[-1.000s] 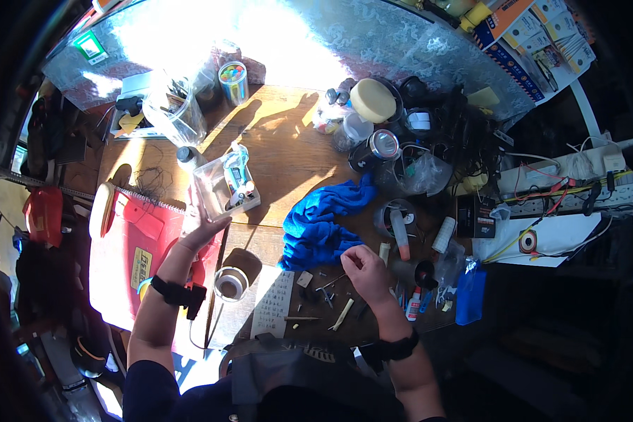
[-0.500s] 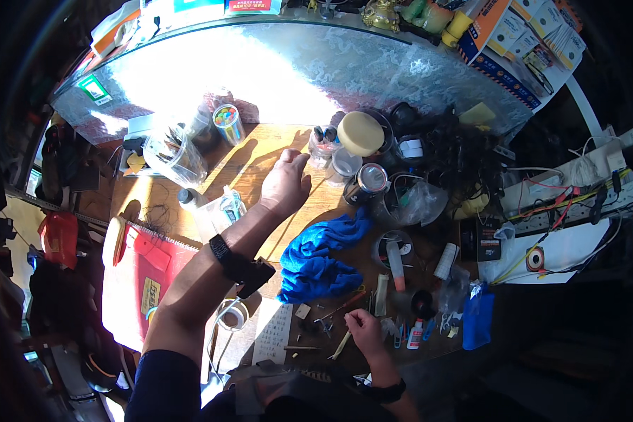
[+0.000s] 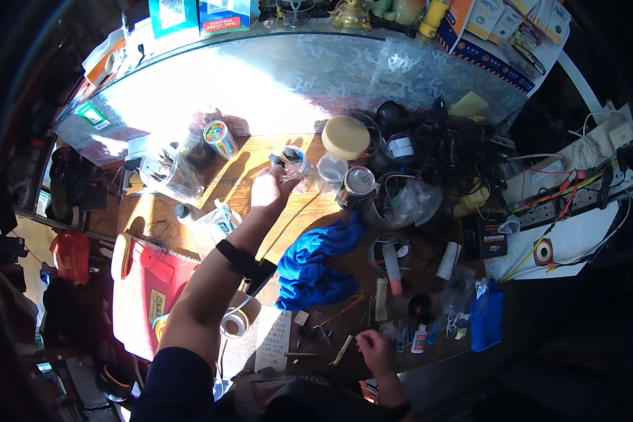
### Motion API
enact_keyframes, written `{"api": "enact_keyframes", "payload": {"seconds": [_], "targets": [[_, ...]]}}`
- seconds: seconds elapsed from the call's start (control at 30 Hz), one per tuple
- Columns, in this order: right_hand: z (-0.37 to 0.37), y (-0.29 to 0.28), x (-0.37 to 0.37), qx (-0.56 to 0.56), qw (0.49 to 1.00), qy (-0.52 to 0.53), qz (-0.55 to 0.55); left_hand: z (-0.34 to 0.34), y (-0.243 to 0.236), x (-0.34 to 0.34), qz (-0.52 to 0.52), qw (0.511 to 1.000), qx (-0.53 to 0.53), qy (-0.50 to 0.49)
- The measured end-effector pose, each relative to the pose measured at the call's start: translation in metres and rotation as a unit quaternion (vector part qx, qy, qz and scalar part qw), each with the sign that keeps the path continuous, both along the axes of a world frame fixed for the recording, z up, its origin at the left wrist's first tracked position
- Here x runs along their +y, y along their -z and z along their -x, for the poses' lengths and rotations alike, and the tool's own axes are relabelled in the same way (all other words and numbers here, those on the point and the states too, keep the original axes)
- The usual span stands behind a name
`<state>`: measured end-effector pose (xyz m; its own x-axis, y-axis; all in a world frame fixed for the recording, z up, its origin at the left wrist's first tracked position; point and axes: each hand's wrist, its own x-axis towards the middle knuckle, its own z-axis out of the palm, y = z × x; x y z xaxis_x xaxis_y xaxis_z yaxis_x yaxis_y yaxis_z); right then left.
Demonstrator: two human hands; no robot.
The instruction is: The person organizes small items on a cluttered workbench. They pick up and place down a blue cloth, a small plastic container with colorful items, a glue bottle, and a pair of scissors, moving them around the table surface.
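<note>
My left hand [image 3: 269,190] reaches far across the desk and grips a clear plastic cup [image 3: 301,169] by its near left side. Dark-handled items [image 3: 286,156] stand in the cup; their kind is hard to make out. Just right of it are a lidless-looking clear container [image 3: 331,169] and a dark can with a pale top [image 3: 359,181]. Close to my body, my right hand [image 3: 376,352] is closed, with nothing showing in its curled fingers. Beside it lie a thin yellowish stick [image 3: 343,349] and a small white bottle with a red label [image 3: 419,339].
A crumpled blue cloth [image 3: 316,267] lies mid-desk. On the left are a red folder [image 3: 141,295], a tub of tools [image 3: 167,176] and a tube of colourful pieces [image 3: 220,137]. A round cream disc [image 3: 346,137] and tangled black cables [image 3: 443,148] fill the back right. A written sheet [image 3: 273,337] lies nearby.
My left hand has closed on the clear cup and shifted it left, tilting it. My right hand has drawn slightly nearer my body. The whole view has shifted a little.
</note>
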<state>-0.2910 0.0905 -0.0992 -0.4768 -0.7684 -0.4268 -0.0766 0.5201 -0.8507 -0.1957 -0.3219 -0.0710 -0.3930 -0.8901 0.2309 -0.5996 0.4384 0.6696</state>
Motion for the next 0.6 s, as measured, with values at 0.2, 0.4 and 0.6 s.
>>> {"api": "enact_keyframes", "payload": {"seconds": [0.2,0.4,0.6], "targets": [[-0.005,-0.029,-0.041,-0.287,0.95,0.071,0.103,-0.077,-0.047,0.098,-0.155,0.974,0.148,0.068],[-0.029,-0.055,-0.068,-0.537,0.815,0.035,0.212,-0.13,-0.07,0.204,-0.242,0.912,0.215,0.25],[-0.05,-0.059,-0.029,-0.441,0.866,0.084,0.219,-0.143,-0.043,0.259,-0.486,0.736,0.434,0.183]]}}
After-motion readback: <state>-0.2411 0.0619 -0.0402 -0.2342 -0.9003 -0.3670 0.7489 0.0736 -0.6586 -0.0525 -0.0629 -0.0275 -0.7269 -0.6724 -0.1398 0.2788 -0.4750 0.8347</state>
